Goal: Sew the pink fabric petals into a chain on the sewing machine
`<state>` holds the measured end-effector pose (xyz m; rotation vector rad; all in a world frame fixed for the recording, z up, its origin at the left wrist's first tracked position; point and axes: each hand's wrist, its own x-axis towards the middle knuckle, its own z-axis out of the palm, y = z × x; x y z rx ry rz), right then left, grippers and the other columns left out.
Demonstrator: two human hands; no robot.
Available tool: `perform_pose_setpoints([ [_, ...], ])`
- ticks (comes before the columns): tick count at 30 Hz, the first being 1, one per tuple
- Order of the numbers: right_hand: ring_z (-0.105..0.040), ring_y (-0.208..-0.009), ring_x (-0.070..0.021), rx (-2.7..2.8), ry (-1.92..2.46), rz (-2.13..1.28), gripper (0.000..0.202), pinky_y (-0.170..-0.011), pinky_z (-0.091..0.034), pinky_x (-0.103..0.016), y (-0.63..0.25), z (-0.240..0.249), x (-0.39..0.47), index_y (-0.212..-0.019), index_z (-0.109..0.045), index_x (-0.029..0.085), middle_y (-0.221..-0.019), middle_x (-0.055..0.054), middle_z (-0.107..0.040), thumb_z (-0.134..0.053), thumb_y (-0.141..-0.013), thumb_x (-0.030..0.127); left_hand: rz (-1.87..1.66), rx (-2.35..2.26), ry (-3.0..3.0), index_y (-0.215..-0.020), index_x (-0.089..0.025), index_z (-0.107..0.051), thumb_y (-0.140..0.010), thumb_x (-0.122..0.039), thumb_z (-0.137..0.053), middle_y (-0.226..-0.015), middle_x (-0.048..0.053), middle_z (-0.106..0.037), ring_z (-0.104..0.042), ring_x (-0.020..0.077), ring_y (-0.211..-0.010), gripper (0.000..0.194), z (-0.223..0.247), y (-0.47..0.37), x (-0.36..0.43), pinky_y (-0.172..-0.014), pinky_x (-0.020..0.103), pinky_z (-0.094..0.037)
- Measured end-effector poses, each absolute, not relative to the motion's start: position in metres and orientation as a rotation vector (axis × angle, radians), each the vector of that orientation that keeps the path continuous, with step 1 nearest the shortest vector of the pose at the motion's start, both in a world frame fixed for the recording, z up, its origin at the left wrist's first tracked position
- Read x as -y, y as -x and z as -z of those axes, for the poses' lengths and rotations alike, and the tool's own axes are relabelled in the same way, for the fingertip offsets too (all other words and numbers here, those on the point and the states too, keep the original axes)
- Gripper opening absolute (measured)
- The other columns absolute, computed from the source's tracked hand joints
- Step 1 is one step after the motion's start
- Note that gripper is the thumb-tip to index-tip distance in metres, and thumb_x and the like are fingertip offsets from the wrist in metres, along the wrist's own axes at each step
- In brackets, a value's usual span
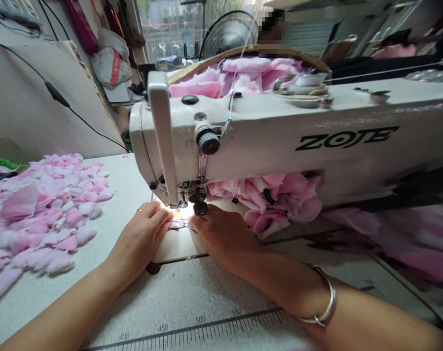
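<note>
A white sewing machine (265,126) stands before me, its lamp lighting the needle area. A small piece of light pink fabric (178,224) lies under the presser foot, mostly covered by my fingers and washed out by the glare. My left hand (143,236) is closed on the fabric's left side, fingers pressed together close to the needle. From the right, my right hand (224,236) grips the fabric's other side, its fingertips partly behind the machine's black knob (200,208). Behind the right hand, bunched pink fabric (279,200) rests under the machine arm.
Many small stuffed pink and white fabric pieces (56,219) spread over the table's left side. More pink fabric (400,229) lies at the right. A filled basket (319,58) and a fan (230,34) stand behind the machine. A person (272,29) is in the background.
</note>
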<state>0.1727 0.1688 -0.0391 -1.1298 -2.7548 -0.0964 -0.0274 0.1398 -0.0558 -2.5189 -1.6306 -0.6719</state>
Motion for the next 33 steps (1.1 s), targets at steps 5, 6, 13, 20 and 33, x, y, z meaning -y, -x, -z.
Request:
perform_pose_setpoints([
  [5,-0.054,-0.074,-0.0180,2.776,1.118,0.053,0.016,-0.045,-0.024,-0.030,-0.165,0.037,-0.166,-0.092,-0.064,0.020,-0.084,-0.004,-0.061,-0.052,-0.088,0.011,0.522,1.608,2.426,-0.079,-0.016,-0.056,-0.094,-0.024,-0.048,-0.077,0.003,-0.050,-0.049,0.0197,-0.073,0.019,0.056,0.028,-0.150,-0.066,0.033,-0.041],
  [6,-0.054,-0.075,-0.0181,2.794,1.097,0.039,0.017,-0.045,-0.024,-0.030,-0.163,0.036,-0.165,-0.093,-0.065,0.019,-0.086,-0.004,-0.062,-0.052,-0.087,0.010,0.508,1.600,2.405,-0.078,-0.016,-0.055,-0.094,-0.024,-0.048,-0.076,0.003,-0.050,-0.049,0.0202,-0.072,0.019,0.057,0.028,-0.152,-0.065,0.033,-0.041],
  [13,-0.054,-0.077,-0.0171,2.845,0.980,0.014,0.015,-0.045,-0.021,-0.033,-0.163,0.035,-0.162,-0.090,-0.065,0.018,-0.090,-0.003,-0.064,-0.055,-0.085,0.008,0.432,1.663,2.337,-0.069,-0.019,-0.050,-0.093,-0.015,-0.044,-0.073,0.004,-0.051,-0.047,0.0216,-0.070,0.025,0.057,0.028,-0.156,-0.062,0.034,-0.035],
  [20,-0.057,-0.073,-0.0158,2.681,1.167,-0.160,0.015,-0.052,-0.030,-0.030,-0.161,0.037,-0.164,-0.091,-0.066,0.021,-0.090,-0.002,-0.066,-0.051,-0.092,0.023,0.505,1.772,2.352,-0.067,-0.019,-0.046,-0.095,-0.019,-0.040,-0.073,0.003,-0.051,-0.047,0.0186,-0.069,0.029,0.054,0.027,-0.159,-0.059,0.031,-0.034],
  [33,-0.060,-0.074,-0.0156,2.602,1.189,-0.328,0.020,-0.058,-0.034,-0.029,-0.153,0.039,-0.160,-0.090,-0.066,0.022,-0.087,-0.002,-0.068,-0.046,-0.094,0.026,0.893,1.797,2.903,-0.082,-0.021,-0.064,-0.091,-0.031,-0.053,-0.083,0.000,-0.057,-0.055,0.0145,-0.078,0.017,0.033,0.049,-0.153,-0.070,0.027,-0.045],
])
